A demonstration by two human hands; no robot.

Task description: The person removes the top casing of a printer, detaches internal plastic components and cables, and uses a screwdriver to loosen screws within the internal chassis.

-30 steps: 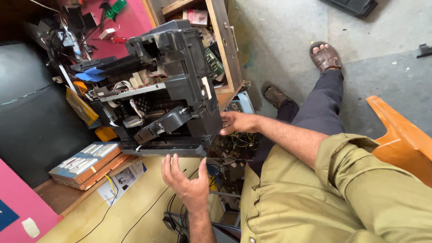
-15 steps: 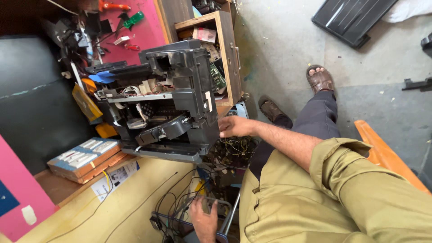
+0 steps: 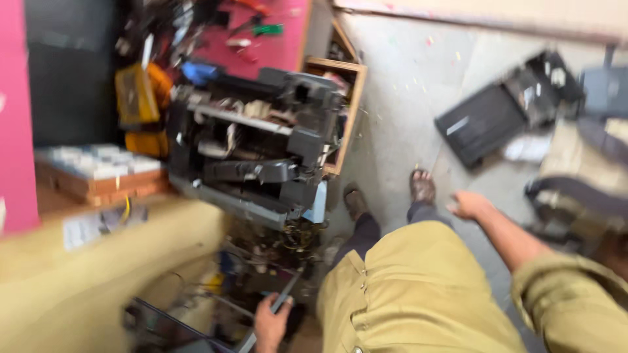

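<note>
The right hand [image 3: 468,204] has left the printer [image 3: 255,147]; the left hand [image 3: 271,321] now grips a rod [image 3: 271,310].

Bare floor [image 3: 405,111] lies open ahead; the printer [image 3: 255,144] and tangled wires [image 3: 281,242] crowd the left, black panels [image 3: 497,111] the right.

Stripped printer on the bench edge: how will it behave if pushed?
The printer probably feels heavy and stiff: bulky frame, dense insides. It looks apt to tip, since it seems to overhang the bench. Exposed loose parts look fragile and may snag.
</note>
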